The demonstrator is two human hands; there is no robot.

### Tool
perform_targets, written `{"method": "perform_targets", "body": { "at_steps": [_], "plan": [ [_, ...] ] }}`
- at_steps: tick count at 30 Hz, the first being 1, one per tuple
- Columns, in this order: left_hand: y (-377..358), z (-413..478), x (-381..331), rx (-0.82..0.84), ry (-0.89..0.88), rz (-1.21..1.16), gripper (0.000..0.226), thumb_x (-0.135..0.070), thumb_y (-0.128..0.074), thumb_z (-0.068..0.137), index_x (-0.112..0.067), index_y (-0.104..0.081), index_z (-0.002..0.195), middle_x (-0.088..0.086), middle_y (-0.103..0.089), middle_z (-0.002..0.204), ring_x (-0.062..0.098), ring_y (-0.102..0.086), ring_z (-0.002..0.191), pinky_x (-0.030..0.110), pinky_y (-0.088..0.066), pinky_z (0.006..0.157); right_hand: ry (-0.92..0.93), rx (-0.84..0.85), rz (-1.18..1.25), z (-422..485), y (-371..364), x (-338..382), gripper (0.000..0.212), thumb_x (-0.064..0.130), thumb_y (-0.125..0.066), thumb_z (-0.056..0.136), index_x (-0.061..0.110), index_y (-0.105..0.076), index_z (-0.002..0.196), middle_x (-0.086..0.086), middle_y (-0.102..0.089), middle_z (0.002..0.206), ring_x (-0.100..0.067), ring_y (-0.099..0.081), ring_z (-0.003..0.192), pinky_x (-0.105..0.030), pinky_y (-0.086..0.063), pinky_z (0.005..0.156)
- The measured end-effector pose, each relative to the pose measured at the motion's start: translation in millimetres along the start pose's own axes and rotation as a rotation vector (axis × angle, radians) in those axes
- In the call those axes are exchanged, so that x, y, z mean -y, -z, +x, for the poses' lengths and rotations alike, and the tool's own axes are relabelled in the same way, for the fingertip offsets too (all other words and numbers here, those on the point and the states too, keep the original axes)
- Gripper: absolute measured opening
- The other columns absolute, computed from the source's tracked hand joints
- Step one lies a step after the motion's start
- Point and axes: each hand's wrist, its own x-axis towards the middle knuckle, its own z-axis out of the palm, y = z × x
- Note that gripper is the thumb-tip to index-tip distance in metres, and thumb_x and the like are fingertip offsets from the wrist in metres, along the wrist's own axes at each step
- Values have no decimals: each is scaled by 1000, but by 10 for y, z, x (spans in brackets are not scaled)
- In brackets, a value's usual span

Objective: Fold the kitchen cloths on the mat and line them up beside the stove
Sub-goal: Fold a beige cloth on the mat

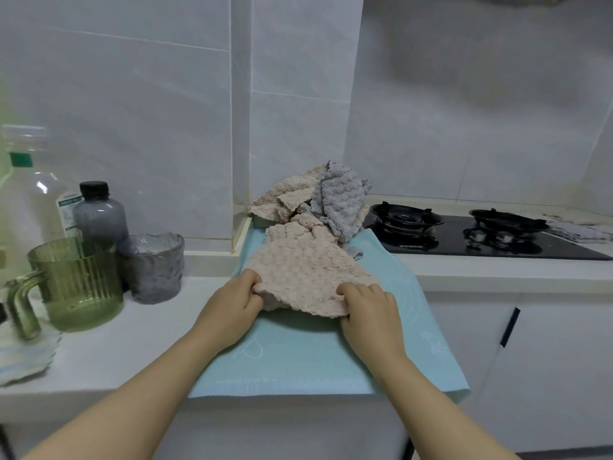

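Observation:
A pale pink waffle cloth [298, 270] is stretched over the light blue mat [298, 356] on the counter. My left hand [232, 310] pinches its near left corner, and my right hand [368, 313] grips its near right edge, lifting that edge slightly. Behind it lies a crumpled heap with another pink cloth [285, 197] and a grey cloth [341, 200], against the wall corner. The black gas stove [464, 234] sits to the right of the mat.
A green ribbed glass mug [76, 280], a grey textured glass [152, 267], a dark-capped bottle [99, 210] and a clear bottle [30, 190] stand at the left. More cloth [580, 230] lies right of the stove. White cabinets [530, 360] are below.

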Motion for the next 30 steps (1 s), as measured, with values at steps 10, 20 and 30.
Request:
{"method": "perform_targets", "body": {
  "at_steps": [10, 20, 30],
  "plan": [
    [162, -221, -130, 133, -108, 231, 24, -10, -50, 84, -27, -47, 100, -3, -58, 109, 17, -52, 95, 29, -44, 79, -58, 114, 25, -354, 333, -267, 34, 11, -44, 89, 25, -63, 114, 7, -67, 107, -20, -54, 101, -30, -33, 84],
    [619, -467, -235, 299, -139, 335, 26, -10, -51, 82, -19, -66, 101, -4, -68, 101, 10, -54, 85, 17, -40, 69, 5, 331, 27, -494, 732, -296, 30, 11, -44, 90, 20, -64, 110, -1, -67, 102, -22, -55, 99, -29, -35, 74],
    [991, -762, -546, 410, -73, 270, 21, -9, -57, 75, -25, -64, 86, -6, -57, 78, 9, -47, 70, 22, -38, 65, -39, 439, 186, -689, 1138, -194, 14, 13, -50, 87, 2, -55, 81, 2, -44, 64, -17, -40, 67, -32, -27, 57]
  ]
}}
